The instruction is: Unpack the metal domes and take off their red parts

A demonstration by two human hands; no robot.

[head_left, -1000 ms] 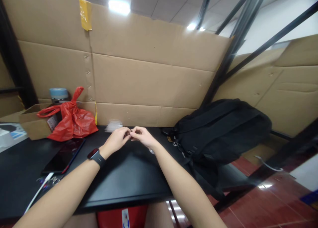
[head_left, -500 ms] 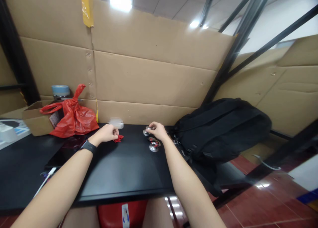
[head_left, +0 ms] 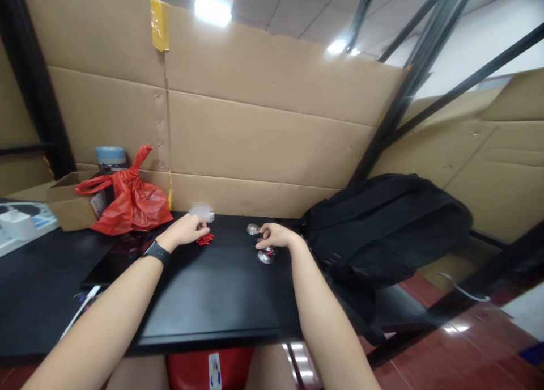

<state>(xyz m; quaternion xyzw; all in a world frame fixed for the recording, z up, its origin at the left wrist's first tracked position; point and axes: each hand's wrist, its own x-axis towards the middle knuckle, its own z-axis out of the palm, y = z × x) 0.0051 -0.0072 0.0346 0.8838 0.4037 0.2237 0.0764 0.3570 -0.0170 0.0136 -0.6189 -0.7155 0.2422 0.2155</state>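
Observation:
My left hand (head_left: 189, 229), with a dark watch on its wrist, is curled with its fingertips together just above a small pile of red pieces (head_left: 205, 240). Whatever its fingers may hold is hidden. On the right, my right hand (head_left: 276, 236) reaches over several shiny round metal pieces, thumb and forefinger apart. One silver disc (head_left: 253, 229) lies left of the forefinger. A silver disc (head_left: 266, 257) with red bits beside it lies below the thumb. Behind my left hand stands a clear plastic container (head_left: 204, 212), partly covered by the hand.
A black backpack (head_left: 391, 225) lies at the right end of the black table (head_left: 216, 299). At the left are a knotted red plastic bag (head_left: 131, 203), a cardboard box (head_left: 70, 203), a blue-lidded jar (head_left: 110, 155) and a dark flat tablet-like thing (head_left: 106, 265). A cardboard wall (head_left: 263, 118) stands behind.
My right hand has moved down from the upper disc towards the lower pieces, and its thumb and forefinger have spread. My left hand stays by the red pieces. The view has shifted slightly.

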